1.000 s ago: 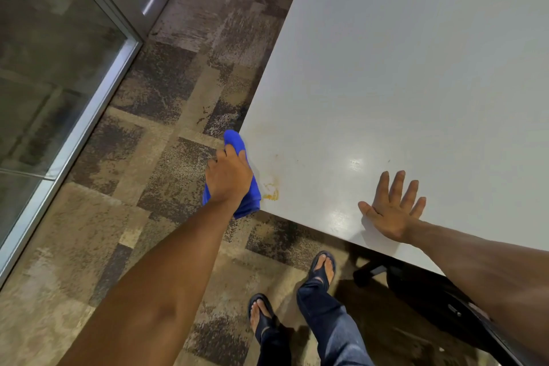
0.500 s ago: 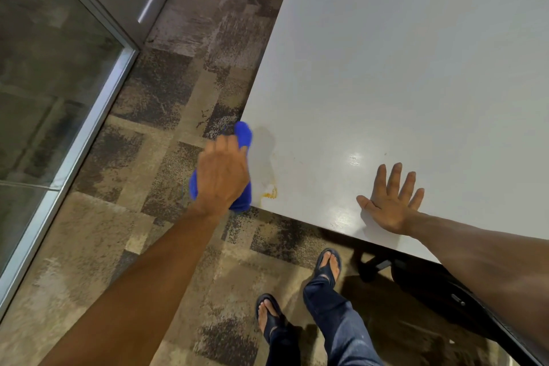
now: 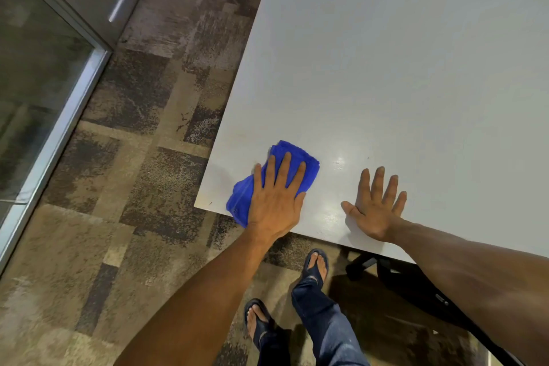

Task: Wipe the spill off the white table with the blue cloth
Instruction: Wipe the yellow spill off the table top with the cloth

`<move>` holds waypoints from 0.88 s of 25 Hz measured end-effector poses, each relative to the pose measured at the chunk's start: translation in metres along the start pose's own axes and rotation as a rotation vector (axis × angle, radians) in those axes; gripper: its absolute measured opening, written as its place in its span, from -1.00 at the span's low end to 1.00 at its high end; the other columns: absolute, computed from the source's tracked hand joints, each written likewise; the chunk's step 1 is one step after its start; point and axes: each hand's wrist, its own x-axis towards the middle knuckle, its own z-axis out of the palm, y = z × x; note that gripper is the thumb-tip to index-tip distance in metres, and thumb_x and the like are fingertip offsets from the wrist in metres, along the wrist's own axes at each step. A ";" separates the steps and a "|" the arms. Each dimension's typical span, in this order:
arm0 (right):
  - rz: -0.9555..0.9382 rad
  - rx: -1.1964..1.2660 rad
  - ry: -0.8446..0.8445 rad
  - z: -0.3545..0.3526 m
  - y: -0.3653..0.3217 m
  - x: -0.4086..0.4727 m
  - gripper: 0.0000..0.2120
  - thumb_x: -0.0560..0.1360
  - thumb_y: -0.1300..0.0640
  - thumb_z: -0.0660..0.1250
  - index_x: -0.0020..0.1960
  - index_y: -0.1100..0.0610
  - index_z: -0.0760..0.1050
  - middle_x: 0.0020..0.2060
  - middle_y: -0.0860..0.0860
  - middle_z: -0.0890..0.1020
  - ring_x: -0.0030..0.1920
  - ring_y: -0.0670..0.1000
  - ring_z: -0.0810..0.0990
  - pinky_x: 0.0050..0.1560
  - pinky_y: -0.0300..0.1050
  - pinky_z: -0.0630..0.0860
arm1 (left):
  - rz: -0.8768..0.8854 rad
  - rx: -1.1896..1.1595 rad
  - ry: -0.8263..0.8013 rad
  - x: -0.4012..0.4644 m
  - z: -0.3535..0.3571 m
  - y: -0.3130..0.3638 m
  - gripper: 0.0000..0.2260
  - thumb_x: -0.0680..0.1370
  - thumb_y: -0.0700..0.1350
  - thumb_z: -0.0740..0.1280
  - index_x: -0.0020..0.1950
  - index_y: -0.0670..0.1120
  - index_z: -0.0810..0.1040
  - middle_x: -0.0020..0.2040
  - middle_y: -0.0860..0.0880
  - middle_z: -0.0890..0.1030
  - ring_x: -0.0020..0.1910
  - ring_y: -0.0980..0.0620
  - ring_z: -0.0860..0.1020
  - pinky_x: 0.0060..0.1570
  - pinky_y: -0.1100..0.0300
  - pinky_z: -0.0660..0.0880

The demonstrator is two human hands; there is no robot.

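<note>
The left hand (image 3: 274, 202) lies flat with its fingers (image 3: 283, 169) spread and pressed down on the blue cloth (image 3: 264, 184), pinning it rather than gripping it. The cloth is bunched on the near left corner of the white table (image 3: 416, 68), and its lower fold hangs just past the table's near edge below the palm. No spill shows around the fingers; it may be under the cloth, which I cannot tell. The right hand (image 3: 375, 208) is open, palm flat on the bare tabletop just right of the cloth, holding nothing.

The main risk, as I judge it, is the corner. A stroke pulled toward the wrist or out to the left of the fingers could carry the cloth off the edge and smear or drip liquid onto the carpet (image 3: 133, 187) below. With only flat pressure, the cloth could also slip out from under the palm.

Ahead of the fingertips and to their right the tabletop is wide and bare, so strokes have plenty of room there. The braced right hand sits near on that side and limits a sideways sweep.
</note>
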 end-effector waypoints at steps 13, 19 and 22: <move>-0.009 0.005 0.001 0.000 0.000 0.000 -0.17 0.55 -0.43 -0.12 0.24 -0.22 -0.82 0.26 -0.09 -0.79 0.24 0.11 -0.81 0.19 0.13 -0.69 | -0.427 -0.015 0.050 0.000 -0.009 -0.064 -0.49 0.64 0.09 0.03 0.59 0.04 0.08 0.58 -0.19 0.14 0.49 -0.33 0.20 0.30 -0.40 0.26; 0.001 0.009 -0.009 -0.003 -0.002 -0.003 -0.18 0.57 -0.41 -0.12 0.21 -0.21 -0.83 0.23 -0.08 -0.80 0.23 0.13 -0.81 0.28 0.21 -0.63 | -0.593 0.013 0.078 -0.010 -0.011 -0.107 -0.48 0.64 0.05 0.11 0.59 0.01 0.12 0.39 -0.25 0.40 0.07 -0.32 0.49 -0.06 -0.19 0.45; -0.008 0.024 -0.027 -0.004 -0.003 -0.005 -0.19 0.58 -0.40 -0.13 0.21 -0.19 -0.83 0.21 -0.06 -0.81 0.24 0.15 -0.80 0.33 0.27 -0.59 | -0.664 0.001 0.015 -0.011 -0.013 -0.123 -0.53 0.65 0.04 0.09 0.55 -0.04 0.21 0.23 -0.27 0.48 0.00 -0.32 0.50 -0.05 -0.19 0.44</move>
